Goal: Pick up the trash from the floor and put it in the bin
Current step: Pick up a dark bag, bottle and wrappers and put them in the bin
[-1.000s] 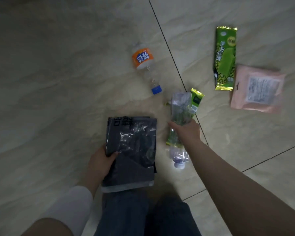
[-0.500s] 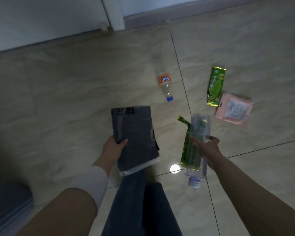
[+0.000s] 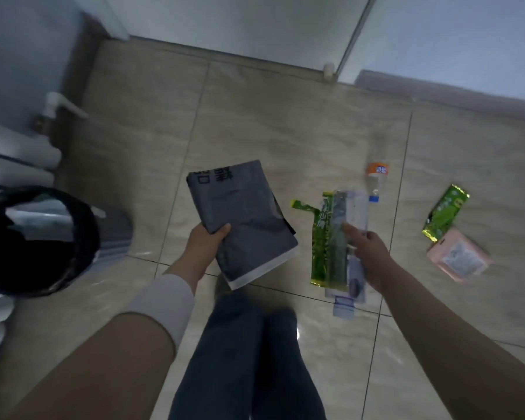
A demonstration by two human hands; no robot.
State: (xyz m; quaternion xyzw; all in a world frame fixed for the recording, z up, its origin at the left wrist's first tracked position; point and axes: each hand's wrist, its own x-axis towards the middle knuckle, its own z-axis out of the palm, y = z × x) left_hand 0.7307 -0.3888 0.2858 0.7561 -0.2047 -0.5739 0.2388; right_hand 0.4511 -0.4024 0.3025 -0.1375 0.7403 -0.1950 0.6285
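My left hand (image 3: 205, 247) grips a flat grey plastic mailer bag (image 3: 243, 222) by its left edge, held above the floor. Together in my right hand (image 3: 369, 256) are a clear plastic bottle (image 3: 350, 219) with its cap pointing down and a green wrapper (image 3: 323, 237). The bin (image 3: 58, 207), lined with a black bag, stands at the far left, well left of both hands. On the floor at the right lie a small bottle with an orange label (image 3: 376, 177), a green ice-pop wrapper (image 3: 444, 215) and a pink packet (image 3: 458, 259).
My legs in dark jeans (image 3: 246, 359) fill the lower middle. A white wall and door frame (image 3: 255, 25) run along the top, with a small white doorstop (image 3: 329, 71). A white fixture (image 3: 12, 153) stands behind the bin. Beige floor tiles (image 3: 270, 125) lie between me and the wall.
The view has swung left and pulled back, bringing the bin and the wall into sight. Both hands have kept their loads and lifted them further off the floor.
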